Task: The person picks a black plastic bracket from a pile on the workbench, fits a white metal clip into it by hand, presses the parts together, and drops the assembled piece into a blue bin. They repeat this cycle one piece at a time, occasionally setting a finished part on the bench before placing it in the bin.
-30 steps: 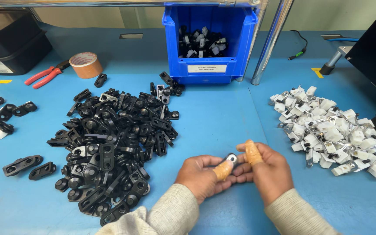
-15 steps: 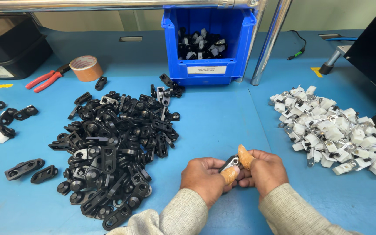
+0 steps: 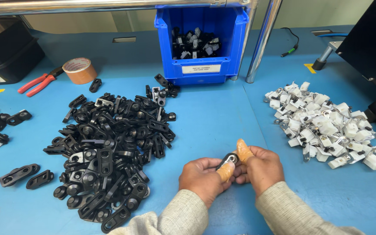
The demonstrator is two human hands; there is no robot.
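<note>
Hands meet low in the middle of the blue table (image 3: 223, 113), closer together than a second ago. Then the small black part with its metal eyelet (image 3: 228, 160) stood up between the thumbs with its ring showing; half a second ago it had sunk lower; now it lies pinched between both thumbs, tilted, with only the eyelet end clear. The left hand (image 3: 203, 176) curls shut around the part's lower end, thumb capped in an orange finger cot (image 3: 225, 172). The right hand (image 3: 261, 167) closes on the upper end, its own capped thumb pressing down from above — knuckles of the two hands touch.

The piles have not shifted. The heap of black parts (image 3: 109, 148) spreads just left of the hands; the heap of white clips (image 3: 327, 126) sits well apart on the right. A blue bin (image 3: 201, 69) holding mixed black and white pieces stands at the back, beside a metal upright (image 3: 262, 41). Far left lie red-handled pliers (image 3: 38, 82), a roll of brown tape (image 3: 79, 70) and a black box (image 3: 5, 52) — a few loose black parts (image 3: 20, 174) rest near the table's left edge.
</note>
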